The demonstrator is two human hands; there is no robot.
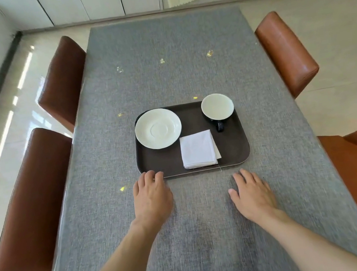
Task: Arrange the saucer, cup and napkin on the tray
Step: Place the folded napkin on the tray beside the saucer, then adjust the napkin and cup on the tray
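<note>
- The dark brown tray (pixel 234 149) lies on the grey cloth of the counter (pixel 173 65), with its long side running left to right, straight ahead of the person.
- The white saucer (pixel 158 128) sits in the far left part of the tray. The cup (pixel 217 106), white inside and dark outside, stands in the far right corner, with its handle turned toward the person. The two are well apart.
- The folded white napkin (pixel 198 149) lies flat near the front edge of the tray, between them and a little to the right of the middle.
- The left hand (pixel 152 198) is loosely spread and empty; its fingertips touch the front left edge of the tray, so the saucer is on its side.
- The right hand (pixel 252 191) is also spread and holds nothing, palm down, near the cloth, just short of the tray. The cup lies ahead of it, and the napkin ahead and to the left.
- I judge that the cup must go onto the saucer, a move to the left across the tray. The right hand is the nearer one to the cup.
</note>
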